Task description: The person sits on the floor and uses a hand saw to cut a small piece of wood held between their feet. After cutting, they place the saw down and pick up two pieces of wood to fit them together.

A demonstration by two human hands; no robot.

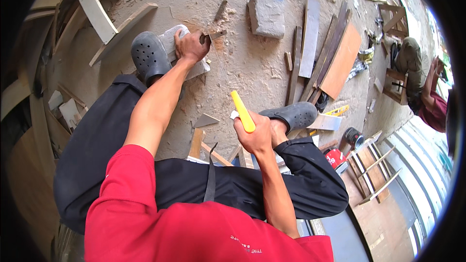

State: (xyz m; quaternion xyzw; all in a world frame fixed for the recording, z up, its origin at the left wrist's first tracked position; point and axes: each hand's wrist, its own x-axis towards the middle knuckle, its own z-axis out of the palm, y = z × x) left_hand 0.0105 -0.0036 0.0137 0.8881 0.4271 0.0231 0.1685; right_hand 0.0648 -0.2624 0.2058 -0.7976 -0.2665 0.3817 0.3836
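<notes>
My right hand [256,132] is closed around the yellow handle of a handsaw [241,110]. Its blade, seen nearly edge-on, shows only as a thin line running toward my left hand. My left hand [191,47] is closed on a small dark wood strip [218,34], whose end sticks out to the right. Under that hand lies a pale grey block [198,70], with my left foot in a grey clog [151,54] beside and partly over it. Reddish sawdust [219,46] lies on the ground next to the strip.
A rough concrete block [267,11] stands ahead. Long boards [342,60] lie to the right; curved offcuts [92,7] pile up at left. A yellow-handled tool [337,110] and an open can [353,138] lie near my right foot. Another person [429,92] sits far right.
</notes>
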